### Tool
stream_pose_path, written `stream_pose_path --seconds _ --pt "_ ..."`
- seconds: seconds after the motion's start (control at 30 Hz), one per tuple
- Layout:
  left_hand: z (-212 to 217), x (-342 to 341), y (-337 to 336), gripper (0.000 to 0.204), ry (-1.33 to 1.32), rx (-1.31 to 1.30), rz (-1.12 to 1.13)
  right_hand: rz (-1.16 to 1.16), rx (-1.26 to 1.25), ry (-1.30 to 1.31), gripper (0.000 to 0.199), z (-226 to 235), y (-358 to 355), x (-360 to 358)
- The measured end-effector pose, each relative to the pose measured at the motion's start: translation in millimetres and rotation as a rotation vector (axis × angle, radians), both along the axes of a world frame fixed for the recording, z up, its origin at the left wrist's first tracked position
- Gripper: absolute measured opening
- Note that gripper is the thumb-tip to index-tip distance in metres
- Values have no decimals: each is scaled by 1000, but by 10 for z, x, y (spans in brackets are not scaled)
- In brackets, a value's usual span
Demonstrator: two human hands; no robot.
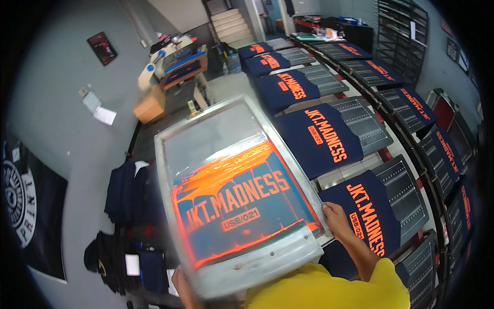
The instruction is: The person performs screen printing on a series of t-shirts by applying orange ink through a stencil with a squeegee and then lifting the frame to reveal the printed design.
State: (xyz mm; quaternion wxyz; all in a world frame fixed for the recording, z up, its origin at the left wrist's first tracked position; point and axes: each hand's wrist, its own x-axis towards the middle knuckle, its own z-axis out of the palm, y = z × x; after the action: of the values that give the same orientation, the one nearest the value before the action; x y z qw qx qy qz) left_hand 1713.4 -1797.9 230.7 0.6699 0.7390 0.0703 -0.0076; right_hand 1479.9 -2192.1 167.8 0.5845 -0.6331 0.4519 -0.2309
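I hold a screen-printing frame (247, 270), a metal-edged screen tilted in front of my body. Thick orange ink (226, 162) is smeared across its mesh, with bright ink along the edges of a lettered stencil. My right hand (335, 219) grips the frame's lower right edge, thumb and fingers closed around it. At the lower left corner, my left hand (182, 286) is closed on the frame, its fingers partly hidden and a little blurred. Just beyond my right hand lies a navy T-shirt (383, 208) with orange lettering, stretched on a dark pallet (404, 190).
Several more printed navy shirts (316, 139) lie on pallets in two rows, divided by a dark rail (383, 110). Folded dark garments (123, 193) are stacked at left. Farther back stand a cardboard box (149, 104), a white-armed press (152, 74) and a tall rack (401, 38).
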Motion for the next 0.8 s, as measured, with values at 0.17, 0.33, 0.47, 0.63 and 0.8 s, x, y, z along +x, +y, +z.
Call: stream_pose_path --seconds 0.17,0.33,0.47,0.63,0.8 --pt "-239 1137 -721 27 8 -12 -431 -196 108 -92 30 -159 -395 208" --pt "-619 2202 -1626 31 -126 321 -543 -373 9 -85 27 -320 -920 623" --pt "-603 2904 -2577 38 -42 171 -692 -558 -65 -107 20 -434 -1347 823" --pt "-415 3457 -3731 41 -26 82 -873 -788 -130 -38 21 -142 -1674 1245" --pt "-652 4116 -4728 39 10 42 -968 -729 -172 26 25 -308 -2191 1548"
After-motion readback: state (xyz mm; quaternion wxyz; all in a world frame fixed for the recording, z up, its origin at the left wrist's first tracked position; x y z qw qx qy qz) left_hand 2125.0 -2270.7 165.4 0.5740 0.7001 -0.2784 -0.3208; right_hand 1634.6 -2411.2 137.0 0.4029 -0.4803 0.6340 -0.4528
